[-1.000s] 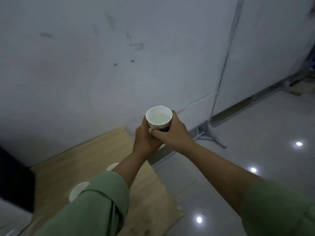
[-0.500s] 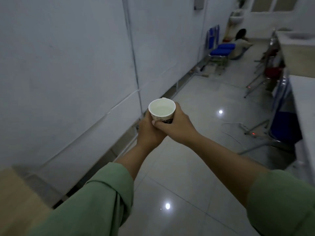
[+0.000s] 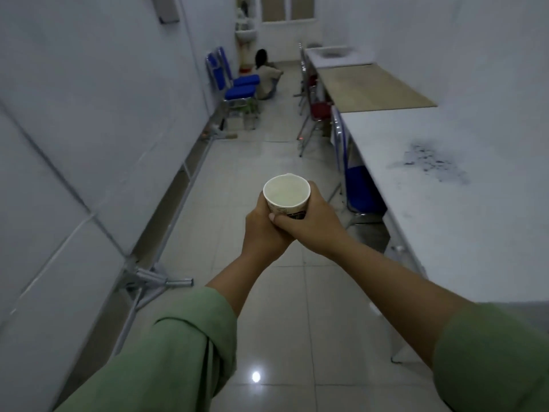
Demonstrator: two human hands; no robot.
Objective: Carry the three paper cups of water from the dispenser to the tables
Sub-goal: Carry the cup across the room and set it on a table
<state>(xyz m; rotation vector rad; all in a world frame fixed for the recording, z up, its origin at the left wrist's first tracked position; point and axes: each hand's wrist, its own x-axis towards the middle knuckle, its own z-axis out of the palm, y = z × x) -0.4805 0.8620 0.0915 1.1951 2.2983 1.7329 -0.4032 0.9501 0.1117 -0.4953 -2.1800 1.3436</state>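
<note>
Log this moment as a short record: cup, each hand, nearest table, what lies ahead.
cup: paper cup, upright, liquid inside, held over the floor
left hand: left hand wraps the cup's lower side
right hand: right hand grips the cup, thumb across its front
nearest table: white table to the right, dark smudge on top
ahead: tiled aisle, blue chairs, a person sitting on the floor

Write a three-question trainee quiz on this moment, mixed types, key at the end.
1. True or false: the paper cup stands on the white table.
2. How many hands hold the cup? A) one B) two C) none
3. Fill in: the chairs by the left wall have ___ seats.

Key:
1. False; it is carried above the floor.
2. B; left hand and right hand both wrap it.
3. Blue; see the blue chairs.
</note>
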